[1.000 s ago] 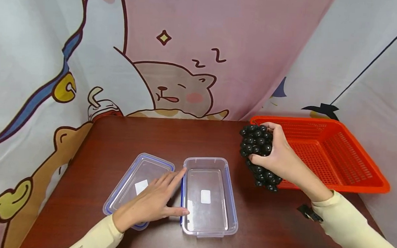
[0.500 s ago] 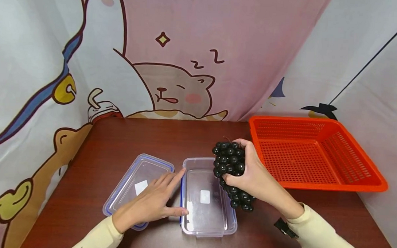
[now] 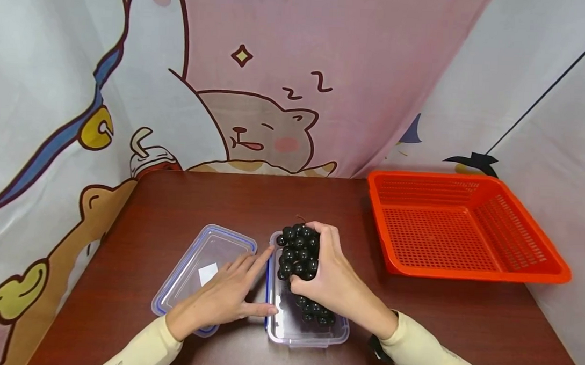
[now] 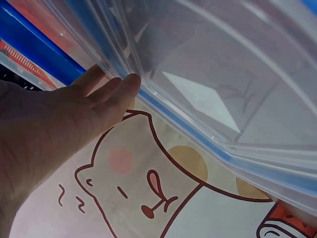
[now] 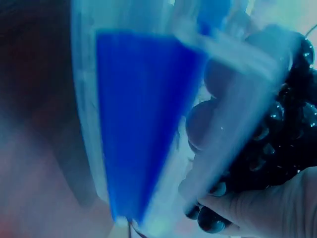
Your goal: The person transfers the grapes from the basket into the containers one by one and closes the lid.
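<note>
Now our right hand (image 3: 325, 275) grips the black grape bunch (image 3: 298, 252) over the clear plastic container (image 3: 292, 332); our left hand (image 3: 228, 293) spreads straight fingers at the container's edge. Squeezing too hard might pop grapes loose.

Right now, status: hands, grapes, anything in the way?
Right hand grips black grape bunch, over or inside clear plastic container: can't tell. Left hand spread at container's left side. Lid off, lying left; no obstruction seen.
</note>
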